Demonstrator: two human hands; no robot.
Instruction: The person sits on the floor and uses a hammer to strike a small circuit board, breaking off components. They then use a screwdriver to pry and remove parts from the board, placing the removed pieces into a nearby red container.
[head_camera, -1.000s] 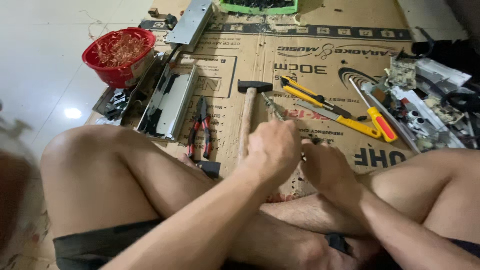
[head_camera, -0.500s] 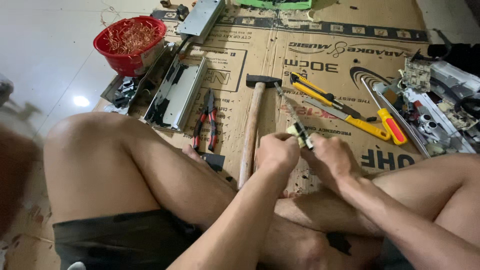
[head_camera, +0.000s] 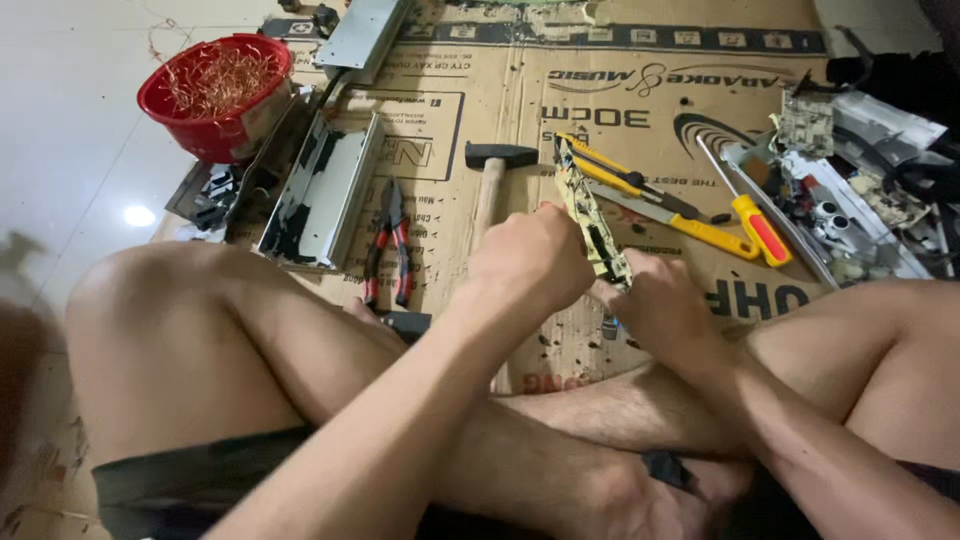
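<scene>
A narrow yellowish circuit board (head_camera: 586, 212) stands on edge between my two hands, above my crossed legs. My left hand (head_camera: 530, 262) is closed around its near left side. My right hand (head_camera: 662, 312) grips its lower right end; a small tool may be in that fist, but I cannot tell. Just behind my left hand a hammer (head_camera: 492, 176) with a wooden handle lies on the cardboard sheet (head_camera: 480, 110).
Red-handled pliers (head_camera: 388, 242) and a metal casing (head_camera: 322, 190) lie to the left. A red bowl of copper wire (head_camera: 216, 92) sits far left. A yellow utility knife (head_camera: 618, 178) and a yellow-handled screwdriver (head_camera: 716, 226) lie behind the board. Electronic scrap (head_camera: 858, 190) fills the right.
Both hands have lifted the circuit board a little higher and turned it more upright. The camera view has moved in closer to the hands.
</scene>
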